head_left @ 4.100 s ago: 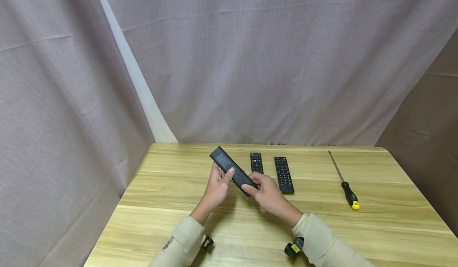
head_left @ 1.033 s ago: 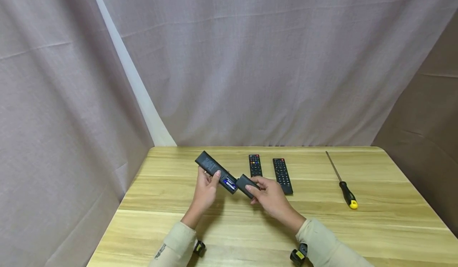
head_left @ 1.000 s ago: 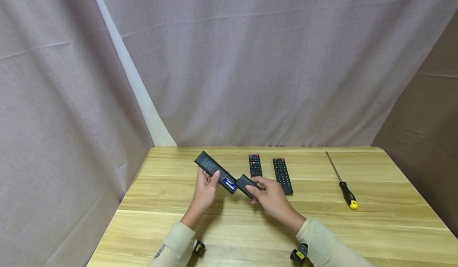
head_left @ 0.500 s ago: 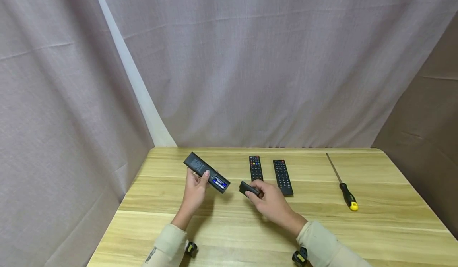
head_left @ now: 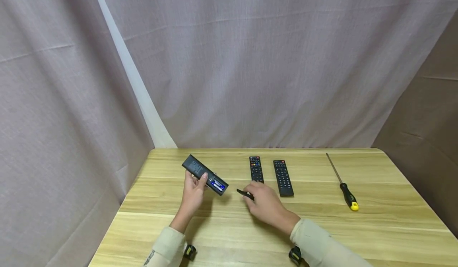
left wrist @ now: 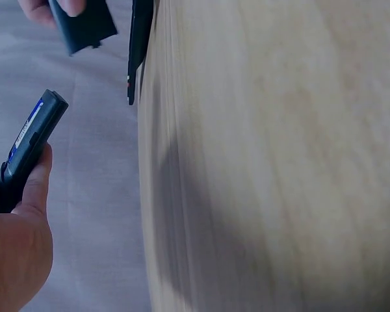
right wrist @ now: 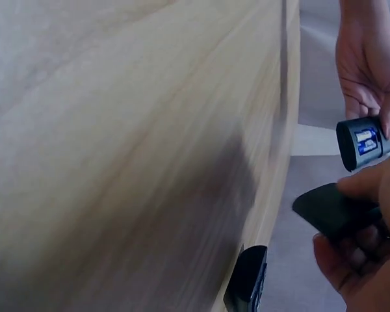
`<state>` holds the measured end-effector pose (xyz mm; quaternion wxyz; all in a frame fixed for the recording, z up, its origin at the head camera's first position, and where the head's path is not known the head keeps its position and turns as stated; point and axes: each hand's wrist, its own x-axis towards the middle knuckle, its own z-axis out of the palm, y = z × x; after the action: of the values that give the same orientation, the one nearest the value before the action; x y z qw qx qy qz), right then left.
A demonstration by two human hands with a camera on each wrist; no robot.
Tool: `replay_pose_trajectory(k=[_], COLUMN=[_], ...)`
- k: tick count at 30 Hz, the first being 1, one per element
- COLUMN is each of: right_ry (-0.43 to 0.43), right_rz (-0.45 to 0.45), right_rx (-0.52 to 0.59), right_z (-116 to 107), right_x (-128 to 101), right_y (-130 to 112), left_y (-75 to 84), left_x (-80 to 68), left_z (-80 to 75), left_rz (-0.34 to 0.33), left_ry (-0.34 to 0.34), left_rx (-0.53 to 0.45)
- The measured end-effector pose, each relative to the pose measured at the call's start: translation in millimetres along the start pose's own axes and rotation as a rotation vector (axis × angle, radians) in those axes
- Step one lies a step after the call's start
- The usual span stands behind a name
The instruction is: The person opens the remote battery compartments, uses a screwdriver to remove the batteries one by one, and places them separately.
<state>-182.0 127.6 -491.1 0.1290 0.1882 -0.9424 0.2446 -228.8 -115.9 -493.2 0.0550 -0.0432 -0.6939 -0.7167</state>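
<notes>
My left hand (head_left: 195, 184) grips a black remote (head_left: 198, 169) lying back-up above the wooden table (head_left: 229, 235). Its battery bay is uncovered and blue batteries (head_left: 217, 185) show at the near end. My right hand (head_left: 255, 195) pinches the loose black battery cover (head_left: 245, 194) low over the table, just right of the remote. In the left wrist view the remote (left wrist: 27, 142) lies against my thumb and the cover (left wrist: 82, 25) sits at the top. In the right wrist view my fingers hold the cover (right wrist: 331, 209), with the remote's uncovered end (right wrist: 365, 142) beyond.
Two more black remotes (head_left: 256, 169) (head_left: 283, 177) lie side by side past my right hand. A screwdriver with a black and yellow handle (head_left: 348, 197) lies at the right of the table. Grey curtains hang behind and on the left.
The cover has come off the remote. My right hand has carried it down and to the right toward the table, while my left hand has drawn the remote to the left.
</notes>
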Motion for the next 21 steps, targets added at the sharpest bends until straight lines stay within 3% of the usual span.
replay_pose_trajectory(k=[11,21], right_ry=[-0.108,-0.208], right_rz=[-0.163,-0.165], right_rx=[-0.227,-0.217], right_z=[18.1,20.2], right_x=[3.4,9.3], right_y=[-2.6,-7.8], left_y=[-3.6,-2.6], left_x=[0.3,-2.1], left_z=[-1.8,-3.3], left_rz=[0.003,-0.003], left_ry=[-0.005,0.002], left_rx=[-0.009,0.010])
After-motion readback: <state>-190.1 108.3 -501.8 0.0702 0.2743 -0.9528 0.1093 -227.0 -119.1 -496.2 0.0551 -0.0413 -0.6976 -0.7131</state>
